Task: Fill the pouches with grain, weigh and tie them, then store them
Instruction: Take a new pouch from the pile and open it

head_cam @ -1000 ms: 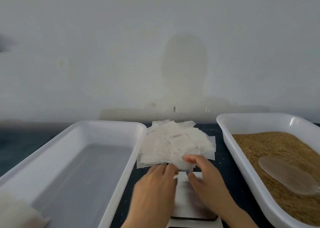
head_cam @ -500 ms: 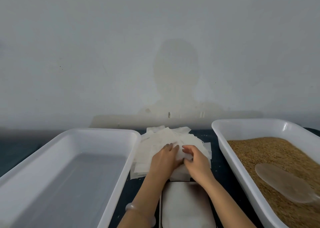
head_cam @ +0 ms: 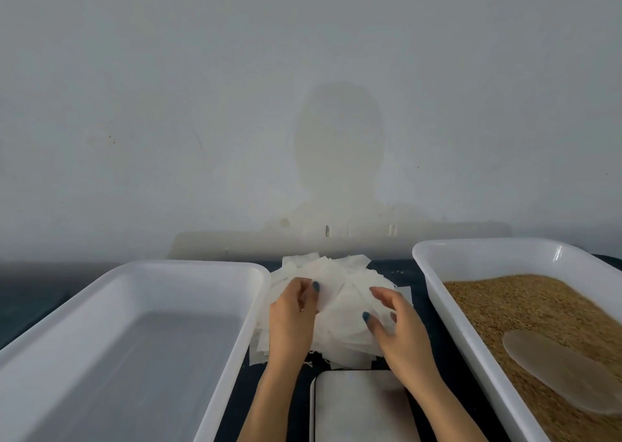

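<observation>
A loose heap of flat white pouches (head_cam: pixel 340 293) lies on the dark table between two white tubs. My left hand (head_cam: pixel 292 320) is on the left side of the heap and pinches the edge of one pouch between thumb and fingers. My right hand (head_cam: pixel 397 327) hovers over the right side of the heap with its fingers loosely curved and nothing in them. The right tub (head_cam: pixel 434 273) holds brown grain (head_cam: pixel 525 303) with a translucent scoop (head_cam: pixel 552 367) lying in it. A white-topped scale (head_cam: pixel 360 404) sits just in front of the heap.
The left tub (head_cam: pixel 202 266) is white and holds nothing visible. A pale wall (head_cam: pixel 303 105) rises right behind the table, with my shadow on it. Narrow strips of dark table (head_cam: pixel 419 293) show between the tubs and the heap.
My hands have spread apart on the heap: the left has taken the edge of a pouch, and the right has lifted off and moved right. The camera has tilted slightly.
</observation>
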The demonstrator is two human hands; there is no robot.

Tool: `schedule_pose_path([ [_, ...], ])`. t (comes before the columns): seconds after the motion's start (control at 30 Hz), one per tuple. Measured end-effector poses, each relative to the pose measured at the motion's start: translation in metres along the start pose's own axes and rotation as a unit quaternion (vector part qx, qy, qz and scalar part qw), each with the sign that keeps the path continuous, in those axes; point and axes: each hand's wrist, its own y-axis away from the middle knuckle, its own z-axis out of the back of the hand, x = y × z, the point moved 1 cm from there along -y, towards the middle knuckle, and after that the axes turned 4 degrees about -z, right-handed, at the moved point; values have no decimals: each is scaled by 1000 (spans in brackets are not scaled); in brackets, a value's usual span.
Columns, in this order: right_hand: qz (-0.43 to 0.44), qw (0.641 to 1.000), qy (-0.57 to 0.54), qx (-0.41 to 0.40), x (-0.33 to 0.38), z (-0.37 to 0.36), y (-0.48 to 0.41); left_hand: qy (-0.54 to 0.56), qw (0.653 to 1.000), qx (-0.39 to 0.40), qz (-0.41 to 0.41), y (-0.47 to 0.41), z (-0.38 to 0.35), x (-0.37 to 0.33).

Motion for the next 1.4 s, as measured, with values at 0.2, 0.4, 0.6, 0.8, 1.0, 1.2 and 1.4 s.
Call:
schedule_pose_path([
  [0.2,-70,977,-186,72,26,5,6,296,944,47,136,-3,10,-26],
  [0.4,-144,939,-304,68,31,16,6,338,915,85,201,6,4,-19],
  [0.6,-160,950,-258,68,27,23,7,273,931,115,212,21,5,-8],
  [0.8,-187,964,-174,76,24,30,9,-51,957,220,-182,29,4,-19],
  [1.0,-169,973,-128,92,30,33,12,-131,915,304,-230,44,-17,-19],
  [1.2,-135,965,-199,101,30,33,12,-127,933,275,-194,43,-17,-19],
  [1.4,-84,978,-165,95,30,36,12,-134,942,255,-171,41,-11,-19],
])
